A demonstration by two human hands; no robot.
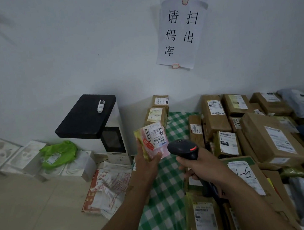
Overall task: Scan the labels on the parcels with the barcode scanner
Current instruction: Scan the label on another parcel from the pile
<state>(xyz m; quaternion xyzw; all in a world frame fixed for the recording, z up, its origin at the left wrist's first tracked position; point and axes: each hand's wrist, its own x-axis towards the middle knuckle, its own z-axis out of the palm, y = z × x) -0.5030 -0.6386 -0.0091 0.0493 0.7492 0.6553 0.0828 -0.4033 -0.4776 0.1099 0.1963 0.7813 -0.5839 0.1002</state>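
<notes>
Pink-and-yellow parcel (147, 150), white barcode label (156, 135), beside black barcode scanner (184, 148)

This is a parcel pick-up room. Lots of brown parcels (253, 134) with white labels (279, 137) lie piled close together on a surface with a green checked cloth (165, 206). A paper sign (180, 34) on the wall asks people, in Chinese, to scan a code to take things out. A white machine (113, 142) with a dark screen stands by the wall. More boxes (18, 157) and bags (58, 153) sit on the floor (26, 210).
</notes>
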